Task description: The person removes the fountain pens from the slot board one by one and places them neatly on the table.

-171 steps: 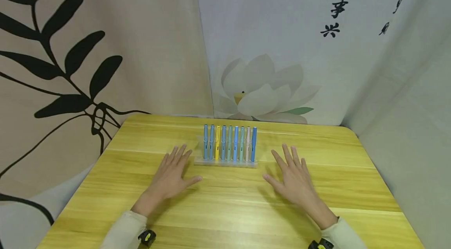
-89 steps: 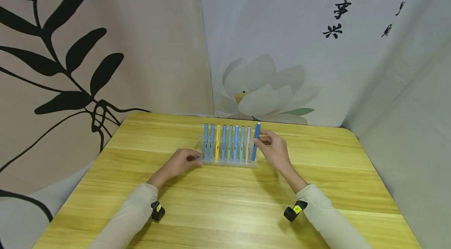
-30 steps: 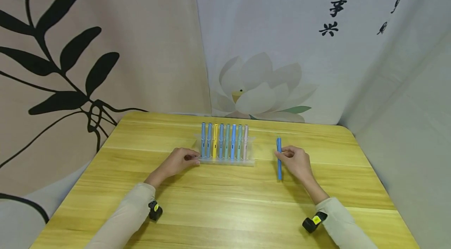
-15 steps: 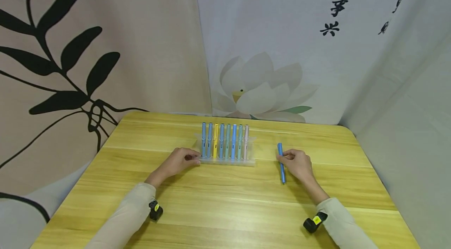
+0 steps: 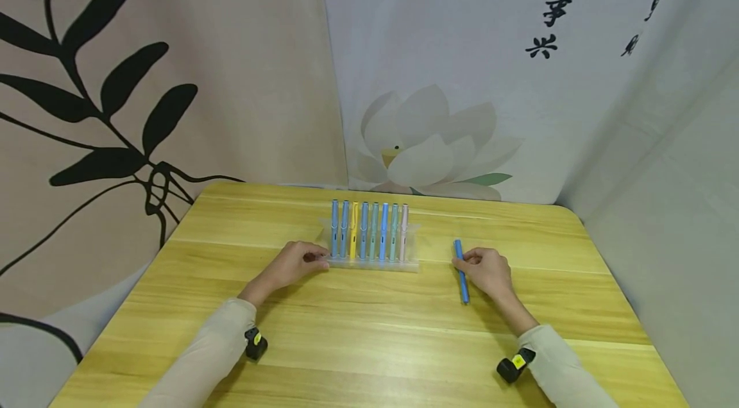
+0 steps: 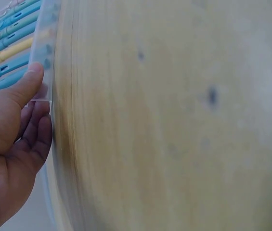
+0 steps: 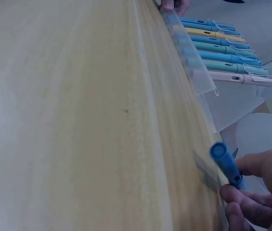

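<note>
A clear plastic pen stand [image 5: 369, 265] holds a row of upright capped pens: blue, green, pale pink and one yellow pen [image 5: 354, 228]. My left hand [image 5: 291, 267] grips the stand's left end; in the left wrist view the thumb [image 6: 32, 77] lies on the clear strip and the fingers curl below it. To the right of the stand, my right hand [image 5: 487, 270] pinches a blue pen [image 5: 464, 286] between thumb and fingers. This pen slants, its far end leaning slightly left, low over the table. Whether it touches the wood I cannot tell.
The yellow wood-grain table [image 5: 369, 344] carries the stand near its back edge. Behind it hangs a cloth backdrop [image 5: 265, 74] with printed leaves, a lotus and characters. Black wrist cameras [image 5: 256, 344] sit on both sleeves.
Both hands lay spread beside the stand at first. The left took its left end; the right lifted the rightmost blue pen out, carried it right, then lowered and tilted it.
</note>
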Demonstrator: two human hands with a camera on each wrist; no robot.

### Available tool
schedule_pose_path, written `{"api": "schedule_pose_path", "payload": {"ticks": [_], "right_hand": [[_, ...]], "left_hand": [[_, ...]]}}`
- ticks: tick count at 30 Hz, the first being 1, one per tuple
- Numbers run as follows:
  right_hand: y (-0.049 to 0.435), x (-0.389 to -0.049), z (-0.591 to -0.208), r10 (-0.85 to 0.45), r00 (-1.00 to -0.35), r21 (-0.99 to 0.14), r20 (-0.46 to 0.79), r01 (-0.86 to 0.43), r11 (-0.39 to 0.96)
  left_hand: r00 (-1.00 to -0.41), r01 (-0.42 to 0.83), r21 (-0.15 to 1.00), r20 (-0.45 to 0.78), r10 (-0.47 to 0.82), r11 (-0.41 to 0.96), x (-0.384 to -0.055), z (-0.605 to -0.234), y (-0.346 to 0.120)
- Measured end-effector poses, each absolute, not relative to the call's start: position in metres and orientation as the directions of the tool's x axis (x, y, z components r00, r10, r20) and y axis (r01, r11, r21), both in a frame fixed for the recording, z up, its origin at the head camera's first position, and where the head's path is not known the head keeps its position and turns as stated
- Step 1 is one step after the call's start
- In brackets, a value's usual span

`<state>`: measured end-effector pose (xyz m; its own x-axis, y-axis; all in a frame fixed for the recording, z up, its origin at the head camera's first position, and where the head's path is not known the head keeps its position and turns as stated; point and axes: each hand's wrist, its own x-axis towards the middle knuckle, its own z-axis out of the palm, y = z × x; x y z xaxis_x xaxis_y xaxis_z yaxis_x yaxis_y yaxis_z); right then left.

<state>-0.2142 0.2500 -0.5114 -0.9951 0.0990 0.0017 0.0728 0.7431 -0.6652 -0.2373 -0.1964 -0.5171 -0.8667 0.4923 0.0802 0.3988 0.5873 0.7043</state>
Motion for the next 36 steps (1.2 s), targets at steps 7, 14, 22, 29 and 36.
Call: {"api": "schedule_pose_path", "payload": {"ticks": [7,14,22,29,36], "right_hand": [[0.25,-0.214,-0.512,0.09,-0.995,-0.658,-0.041,0.095,0.747],[0.25,-0.213,-0.513,0.093,-0.994,-0.638,-0.051,0.104,0.763],[0.25,-0.212,-0.513,0.093,-0.995,-0.633,-0.039,0.097,0.768],[0.252,-0.211,-0.512,0.082,-0.996,-0.631,-0.025,0.08,0.771],[0.248,-0.207,-0.499,0.055,-0.997,-0.655,0.052,0.007,0.755]], "left_hand": [[-0.875,0.387,0.695,0.069,0.479,0.606,-0.239,-0.519,-0.196],[-0.873,0.392,0.694,0.074,0.482,0.604,-0.237,-0.517,-0.196],[-0.864,0.412,0.696,0.094,0.495,0.587,-0.237,-0.517,-0.196],[-0.861,0.416,0.698,0.097,0.499,0.583,-0.237,-0.518,-0.197],[-0.859,0.422,0.694,0.102,0.501,0.583,-0.237,-0.519,-0.198]]}}
